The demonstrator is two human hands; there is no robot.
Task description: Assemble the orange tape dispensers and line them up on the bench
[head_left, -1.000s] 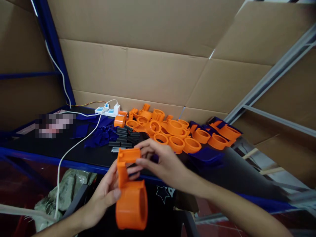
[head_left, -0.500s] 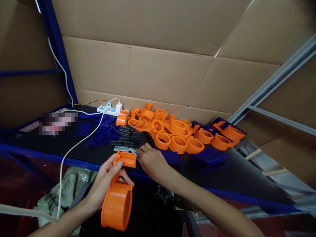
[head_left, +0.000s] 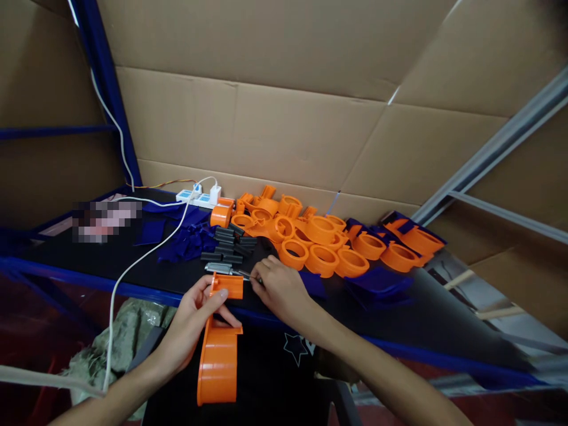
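Note:
My left hand (head_left: 197, 316) is closed around an orange plastic part (head_left: 218, 367), which hangs in front of the table edge. The part has a wide ring at its lower end and a short channel piece at the top, where my thumb presses. At the table's front, my right hand (head_left: 281, 290) pinches the end of a slim dark metal piece (head_left: 245, 274), its exact kind unclear. A silver-grey piece (head_left: 218, 268) lies just left of it. Behind these are several short black tubes (head_left: 231, 242), loosely piled.
Many orange ring parts (head_left: 322, 260) are heaped along the cardboard wall (head_left: 248, 130). Dark blue pieces (head_left: 189, 239) lie left of the tubes, more blue sheets (head_left: 377, 284) at right. A power strip (head_left: 202, 200) sits at the back; a white cable (head_left: 146, 255) crosses the table's left side.
The orange part in my left hand has turned, so its ring now shows side-on. My right hand has shifted slightly right, and the slim piece at its fingertips lies flatter.

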